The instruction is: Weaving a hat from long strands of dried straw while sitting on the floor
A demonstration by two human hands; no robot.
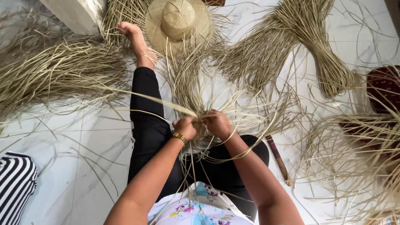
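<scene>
My left hand (184, 126), with a gold bracelet at the wrist, and my right hand (217, 123) are closed side by side on a small woven straw piece (200, 118) held over my lap. Long pale straw strips (183, 79) fan out from it away from me and to both sides. One long strip (141, 96) runs from my left hand off to the left. My leg in black trousers (146, 112) stretches forward, bare foot (135, 35) near a finished woven straw hat (177, 21) lying on the floor.
Big bundles of straw lie on the white tiled floor at left (54, 68), upper right (300, 46) and right (358, 154). A dark stick-like tool (278, 158) lies by my right knee. Striped black-and-white cloth (14, 183) is at lower left; a maroon object (385, 85) at right.
</scene>
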